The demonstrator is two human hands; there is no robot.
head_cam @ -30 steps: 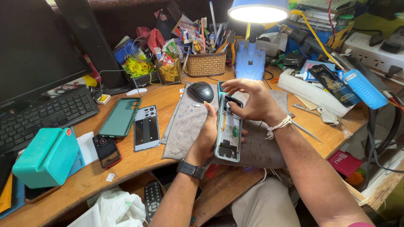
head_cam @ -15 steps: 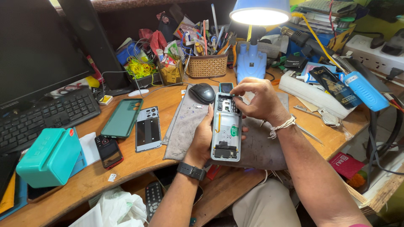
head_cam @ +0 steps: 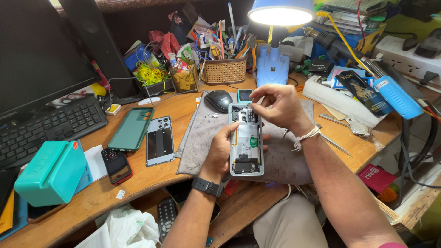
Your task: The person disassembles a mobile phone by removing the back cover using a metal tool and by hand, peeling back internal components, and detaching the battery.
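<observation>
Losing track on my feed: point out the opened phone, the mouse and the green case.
opened phone (head_cam: pixel 246 144), head view, middle of its exposed inside
mouse (head_cam: pixel 219 99), head view, top shell
green case (head_cam: pixel 132 129), head view, centre

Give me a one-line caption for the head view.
Left hand holds an opened phone; right hand works at its top.

I'm looking at a phone repair workshop: a cluttered wooden tabletop (head_cam: pixel 193 110) under a blue desk lamp (head_cam: pixel 280 11), a wicker basket of tools (head_cam: pixel 225 70), a soldering station handle (head_cam: pixel 390 94), loose phone back covers (head_cam: pixel 159 140), tweezers (head_cam: pixel 333 143).
</observation>
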